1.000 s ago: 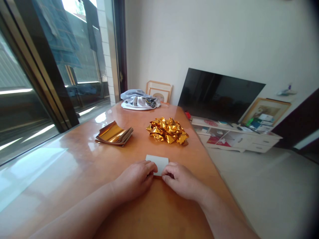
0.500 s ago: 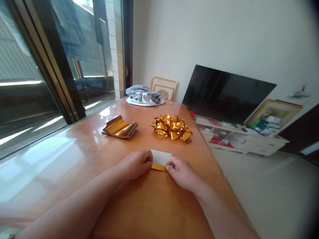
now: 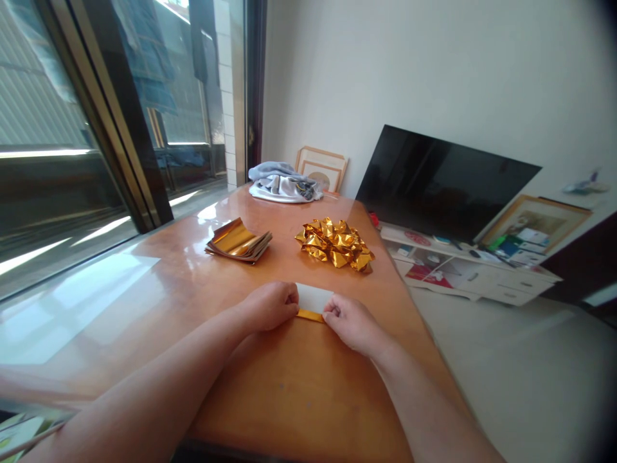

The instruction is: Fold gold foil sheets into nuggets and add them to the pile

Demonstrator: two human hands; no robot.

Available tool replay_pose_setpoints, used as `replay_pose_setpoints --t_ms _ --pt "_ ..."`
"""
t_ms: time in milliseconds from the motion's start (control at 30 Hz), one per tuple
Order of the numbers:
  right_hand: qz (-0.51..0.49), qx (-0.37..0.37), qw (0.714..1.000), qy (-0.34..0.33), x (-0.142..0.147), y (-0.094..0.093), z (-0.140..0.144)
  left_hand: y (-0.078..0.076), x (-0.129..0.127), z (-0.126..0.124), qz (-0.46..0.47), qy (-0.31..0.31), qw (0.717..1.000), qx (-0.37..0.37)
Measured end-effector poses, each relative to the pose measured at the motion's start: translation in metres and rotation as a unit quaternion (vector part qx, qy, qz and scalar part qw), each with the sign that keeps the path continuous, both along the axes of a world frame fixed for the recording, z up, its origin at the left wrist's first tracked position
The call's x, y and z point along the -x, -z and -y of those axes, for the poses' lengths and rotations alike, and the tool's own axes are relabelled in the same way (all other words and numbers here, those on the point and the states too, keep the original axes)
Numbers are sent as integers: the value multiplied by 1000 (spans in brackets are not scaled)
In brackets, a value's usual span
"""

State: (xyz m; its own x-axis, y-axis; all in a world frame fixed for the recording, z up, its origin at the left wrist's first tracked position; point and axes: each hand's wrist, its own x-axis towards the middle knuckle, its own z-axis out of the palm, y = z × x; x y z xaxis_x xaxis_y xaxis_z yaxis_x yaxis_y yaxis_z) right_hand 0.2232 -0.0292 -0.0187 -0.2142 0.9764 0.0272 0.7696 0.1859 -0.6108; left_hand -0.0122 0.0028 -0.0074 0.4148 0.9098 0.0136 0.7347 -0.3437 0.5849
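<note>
A small sheet of paper [image 3: 312, 300], white on top with a gold edge folded up along its near side, lies flat on the orange wooden table [image 3: 299, 386]. My left hand [image 3: 268, 306] pinches its left end. My right hand [image 3: 351, 323] pinches its right end. Farther back on the left sits a stack of flat gold foil sheets [image 3: 238, 240]. To its right is a pile of folded gold foil pieces [image 3: 336, 242].
A bundle of grey and white cloth [image 3: 284, 184] lies at the table's far end, with picture frames [image 3: 322, 170] leaning on the wall behind it. A dark TV screen [image 3: 443, 183] leans over a low white cabinet [image 3: 475, 273] on the right. A glass sliding door [image 3: 72, 128] runs along the left.
The near edge of the paper has been folded up, so a gold strip now shows. Both hands shifted from the near edge to the paper's two ends. The camera view shifted slightly.
</note>
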Motion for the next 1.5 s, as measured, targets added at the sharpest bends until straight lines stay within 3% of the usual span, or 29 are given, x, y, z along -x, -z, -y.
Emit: replay_pose_setpoints --t_ms 433,1000,1267,1500 --pt "-11 34 999 9 2 -8 0 -13 4 1 13 11 1000 20" --pt "-43 40 998 25 1 -4 -2 -7 -1 5 -9 3 1000 -7" --pt "-30 33 999 15 1 -3 0 -6 3 7 11 22 999 -37" --pt "-22 25 999 21 1 1 -1 -4 10 -1 36 9 999 -19"
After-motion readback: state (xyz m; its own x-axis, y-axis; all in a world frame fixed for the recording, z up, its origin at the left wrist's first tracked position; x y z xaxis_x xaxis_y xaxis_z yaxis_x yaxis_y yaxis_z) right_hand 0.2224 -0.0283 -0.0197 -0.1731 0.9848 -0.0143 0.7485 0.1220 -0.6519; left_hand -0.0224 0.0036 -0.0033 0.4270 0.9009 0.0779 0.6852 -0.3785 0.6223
